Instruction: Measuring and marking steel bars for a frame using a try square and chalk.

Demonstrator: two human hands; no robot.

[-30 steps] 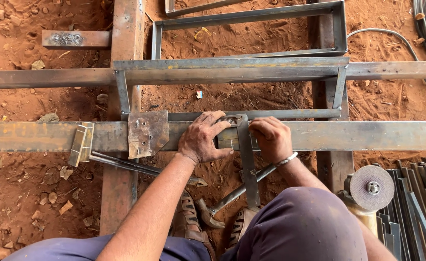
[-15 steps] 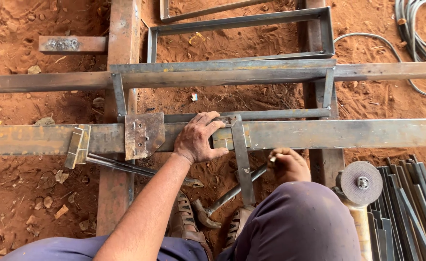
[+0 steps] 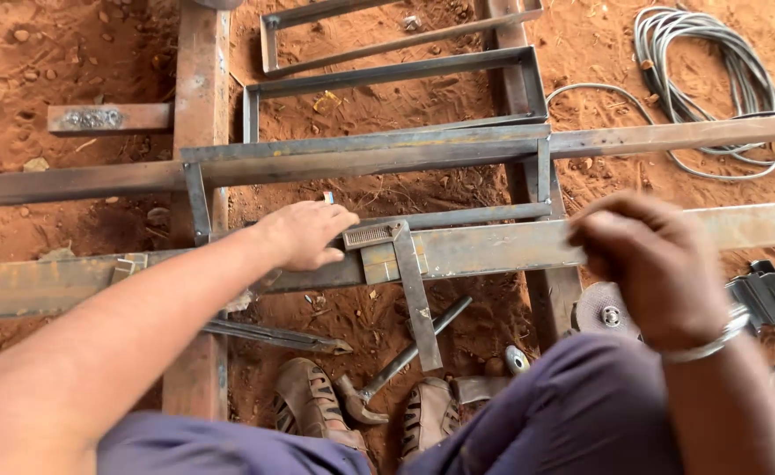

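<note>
- My left hand [image 3: 304, 233] lies flat and open on the near steel tube [image 3: 493, 246], fingertips just short of the try square [image 3: 400, 273] — it presses down and grips nothing.
- My right hand [image 3: 647, 264] is raised near the camera over the same tube, fingers curled; I cannot tell whether it pinches anything, so I treat it as free.
- The square sits with its ribbed stock along the tube's far edge and its blade hanging across the near face toward my shoes [image 3: 361, 413]. For a true line I judge the stock must bear hard against that edge — no grit from the red soil [image 3: 70, 79] under it.
- I keep the left palm's weight straight down so the tube does not roll on the cross beam [image 3: 198, 132] beneath.
- The welded rectangular frame [image 3: 370, 154] lies just beyond, on the second long tube [image 3: 669, 136]; I would not lean on it.
- The hammer [image 3: 396, 365] lies on the ground between tube and shoes, and the angle grinder [image 3: 607, 312] just right of my knee.
</note>
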